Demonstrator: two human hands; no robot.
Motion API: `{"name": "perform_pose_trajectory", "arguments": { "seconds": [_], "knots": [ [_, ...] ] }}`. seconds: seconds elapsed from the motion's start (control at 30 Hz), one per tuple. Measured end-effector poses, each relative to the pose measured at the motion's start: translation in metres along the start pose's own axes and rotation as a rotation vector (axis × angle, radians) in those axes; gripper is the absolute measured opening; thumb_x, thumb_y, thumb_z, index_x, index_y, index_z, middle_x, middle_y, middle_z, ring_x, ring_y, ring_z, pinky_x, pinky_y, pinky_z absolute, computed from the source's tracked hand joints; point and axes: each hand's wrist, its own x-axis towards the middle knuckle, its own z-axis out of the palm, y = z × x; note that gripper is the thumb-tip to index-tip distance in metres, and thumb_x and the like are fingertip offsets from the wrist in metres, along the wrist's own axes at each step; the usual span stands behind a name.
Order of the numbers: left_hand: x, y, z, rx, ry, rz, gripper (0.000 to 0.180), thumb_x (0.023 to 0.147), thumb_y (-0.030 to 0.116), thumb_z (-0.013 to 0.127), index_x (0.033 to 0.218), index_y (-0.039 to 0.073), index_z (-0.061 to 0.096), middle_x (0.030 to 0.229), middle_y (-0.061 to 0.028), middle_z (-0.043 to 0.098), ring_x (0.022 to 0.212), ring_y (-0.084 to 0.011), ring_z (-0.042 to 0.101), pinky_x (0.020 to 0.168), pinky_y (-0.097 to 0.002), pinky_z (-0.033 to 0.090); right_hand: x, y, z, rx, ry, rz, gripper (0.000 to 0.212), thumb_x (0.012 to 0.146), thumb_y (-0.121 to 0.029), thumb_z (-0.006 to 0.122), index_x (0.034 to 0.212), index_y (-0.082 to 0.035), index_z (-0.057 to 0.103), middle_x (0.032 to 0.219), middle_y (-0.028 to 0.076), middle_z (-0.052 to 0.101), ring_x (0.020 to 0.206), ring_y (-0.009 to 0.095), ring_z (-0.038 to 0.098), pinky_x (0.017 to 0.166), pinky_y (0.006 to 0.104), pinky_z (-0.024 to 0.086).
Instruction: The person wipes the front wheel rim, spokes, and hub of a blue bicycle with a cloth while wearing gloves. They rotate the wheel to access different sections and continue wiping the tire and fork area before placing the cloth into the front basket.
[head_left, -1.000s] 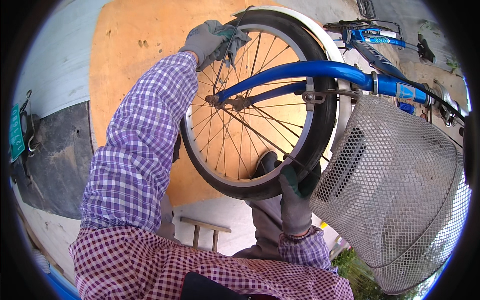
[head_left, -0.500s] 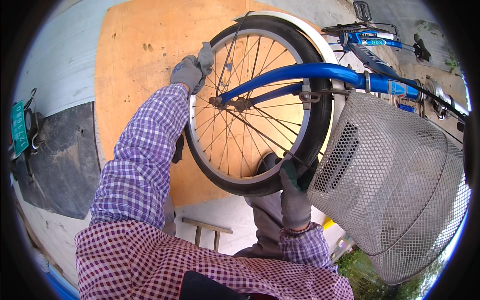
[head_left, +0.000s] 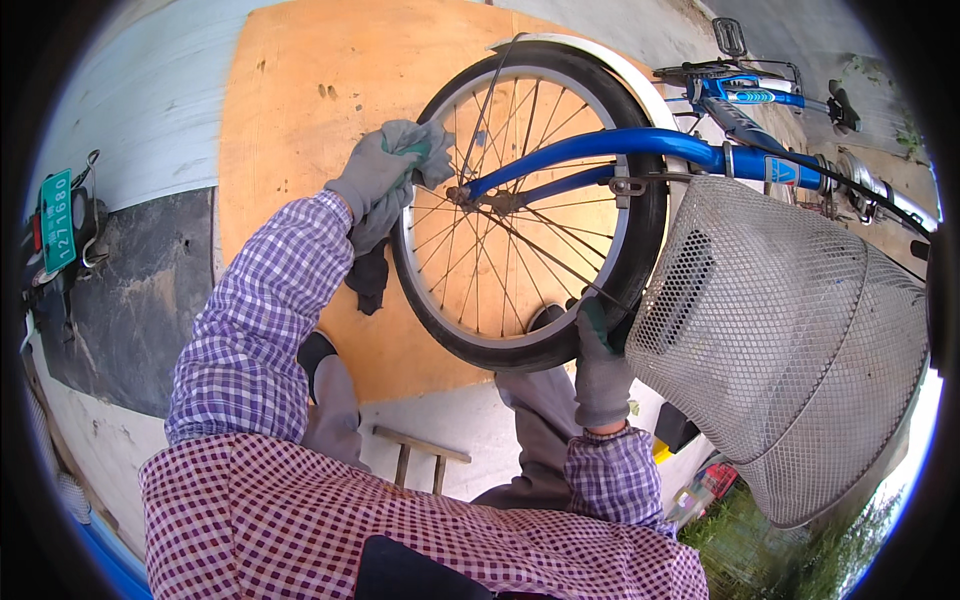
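A bicycle's front wheel, with its black tire [head_left: 455,338], silver rim and thin spokes, stands in front of me. Its blue fork [head_left: 590,143] runs from the hub to the right. At the wheel's left side my left hand [head_left: 368,178], in a grey glove, is closed on a bunched grey rag [head_left: 432,150]. Part of the cloth hangs below the hand, with a darker piece [head_left: 370,280] at the bottom. My right hand [head_left: 603,380], gloved in grey and dark green, grips the tire at its lower right; some of its fingers are hidden.
A wire mesh basket [head_left: 770,350] juts out right of the wheel, beside the white fender [head_left: 630,75]. Under the wheel lies an orange-brown board [head_left: 285,130]. Another blue bicycle [head_left: 740,110] is at upper right, a green-plated vehicle [head_left: 60,225] far left. A small wooden stool [head_left: 425,443] stands near my legs.
My left hand has drawn back left and down from the rim with the rag, and more of the cloth shows. My right hand keeps its place on the tire. The whole view has shifted slightly.
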Motion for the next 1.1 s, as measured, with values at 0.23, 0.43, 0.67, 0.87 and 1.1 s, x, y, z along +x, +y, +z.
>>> {"name": "perform_pose_trajectory", "arguments": {
  "seconds": [0.23, 0.43, 0.67, 0.87, 1.1],
  "knots": [
    [0.098, -0.032, 0.141, 0.212, -0.030, 0.124, 0.049, 0.090, 0.022, 0.072, 0.130, 0.000, 0.055, 0.093, -0.0130, 0.070, 0.077, -0.0207, 0.069, 0.069, -0.0345, 0.056, 0.105, 0.076, -0.019, -0.045, 0.034, -0.094, 0.035, 0.087, -0.008, 0.077, 0.118, 0.000, 0.065, 0.106, 0.007, 0.068, 0.090, 0.017, 0.065, 0.076, 0.0305, 0.053],
    [0.032, -0.014, 0.116, 0.472, 0.090, -0.032, 0.050, 0.087, 0.025, 0.075, 0.130, 0.004, 0.060, 0.087, -0.0120, 0.072, 0.080, -0.0226, 0.070, 0.072, -0.0333, 0.056, 0.097, 0.092, -0.046, -0.163, 0.005, -0.136, 0.026, 0.088, -0.011, 0.074, 0.110, 0.002, 0.070, 0.103, 0.009, 0.069, 0.090, 0.018, 0.065, 0.075, 0.0306, 0.052],
    [-0.067, -0.027, 0.007, 0.093, 0.040, 0.078, 0.042, 0.088, 0.011, 0.069, 0.128, -0.002, 0.060, 0.107, -0.0124, 0.070, 0.093, -0.0194, 0.068, 0.082, -0.0322, 0.055, 0.084, 0.101, -0.012, -0.042, 0.038, -0.092, 0.024, 0.086, -0.016, 0.076, 0.102, 0.001, 0.069, 0.084, 0.006, 0.064, 0.067, 0.015, 0.057, 0.059, 0.0293, 0.046],
    [-0.079, 0.037, 0.095, 0.127, -0.086, 0.016, 0.044, 0.089, 0.006, 0.066, 0.131, -0.001, 0.058, 0.102, -0.0102, 0.070, 0.088, -0.0157, 0.067, 0.078, -0.0316, 0.055, 0.143, 0.200, -0.077, -0.309, 0.112, -0.001, 0.036, 0.083, -0.023, 0.076, 0.110, 0.000, 0.069, 0.111, 0.017, 0.069, 0.102, 0.031, 0.065, 0.090, 0.0422, 0.050],
    [-0.061, 0.031, 0.144, 0.031, -0.229, 0.082, 0.039, 0.090, 0.007, 0.064, 0.128, 0.000, 0.059, 0.089, -0.0074, 0.068, 0.072, -0.0124, 0.064, 0.063, -0.0290, 0.053, 0.134, 0.229, -0.103, -0.358, 0.039, 0.339, 0.074, 0.084, -0.028, 0.078, 0.142, 0.005, 0.046, 0.133, 0.023, 0.058, 0.091, 0.027, 0.070, 0.077, 0.0332, 0.057]
  ]
}}
